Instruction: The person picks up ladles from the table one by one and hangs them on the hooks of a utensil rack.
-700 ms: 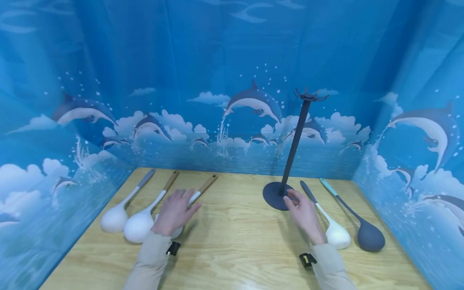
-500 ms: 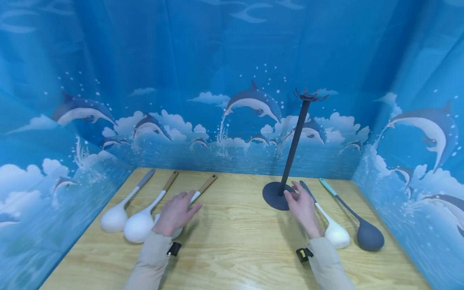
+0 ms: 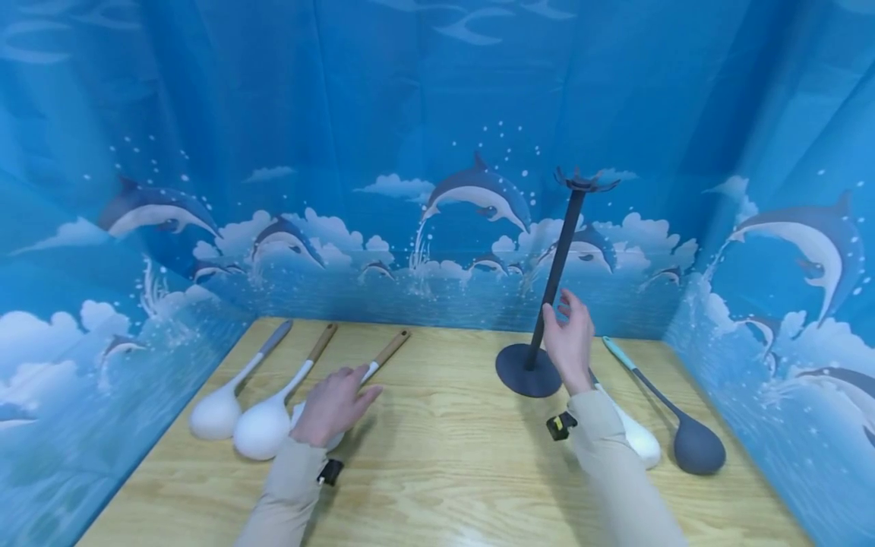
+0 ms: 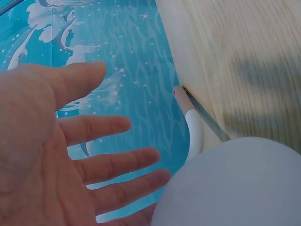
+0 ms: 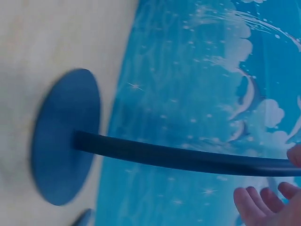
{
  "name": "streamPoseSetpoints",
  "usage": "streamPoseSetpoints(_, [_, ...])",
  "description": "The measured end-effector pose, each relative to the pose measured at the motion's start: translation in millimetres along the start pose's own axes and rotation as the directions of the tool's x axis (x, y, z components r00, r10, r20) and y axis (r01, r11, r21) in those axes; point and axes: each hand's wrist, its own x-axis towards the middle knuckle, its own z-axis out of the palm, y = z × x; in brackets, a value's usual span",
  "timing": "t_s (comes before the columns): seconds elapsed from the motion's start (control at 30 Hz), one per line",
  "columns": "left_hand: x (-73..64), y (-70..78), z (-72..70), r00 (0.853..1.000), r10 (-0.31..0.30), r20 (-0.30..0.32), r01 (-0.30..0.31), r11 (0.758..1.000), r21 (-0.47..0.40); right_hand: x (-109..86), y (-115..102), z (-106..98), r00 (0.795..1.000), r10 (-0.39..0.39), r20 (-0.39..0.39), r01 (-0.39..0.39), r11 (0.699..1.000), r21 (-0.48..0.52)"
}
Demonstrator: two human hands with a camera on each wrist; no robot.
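Note:
My right hand [image 3: 573, 342] is beside the black pole of an upright utensil stand [image 3: 557, 273], partway up. In the right wrist view the pole [image 5: 188, 157] runs between the thumb and loosely bent fingers [image 5: 247, 207], which are not closed round it; whether the thumb touches, I cannot tell. My left hand [image 3: 335, 406] hovers with spread fingers over a white ladle with a wooden handle [image 3: 393, 346], partly hiding it. The left wrist view shows a white ladle bowl [image 4: 235, 188] near the left palm [image 4: 28, 136], with nothing gripped.
On the left lie a white ladle with a grey handle [image 3: 215, 410] and another with a wooden handle [image 3: 262, 427]. Right of the stand are a white ladle [image 3: 639, 441] and a dark one with a teal handle [image 3: 699, 448]. A dolphin-print curtain [image 3: 437, 114] encloses the wooden table [image 3: 444, 456].
My right hand has risen from near the stand's round base to partway up its pole. The left hand has barely moved, and the stand and ladles stay in place.

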Motion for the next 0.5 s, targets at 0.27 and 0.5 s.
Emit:
streamPoseSetpoints(0.27, [-0.4,-4.5,2.3,0.999,-0.043,0.03,0.043,0.999,0.017,29.7,-33.7,-2.7,0.988,-0.111,-0.104,0.11,0.994,-0.011])
streamPoseSetpoints(0.5, [0.3,-7.5,3.4,0.997,-0.063,0.036,0.062,0.997,0.044,45.2,-39.7,-3.1,0.998,-0.006,-0.055,0.006,1.0,0.003])
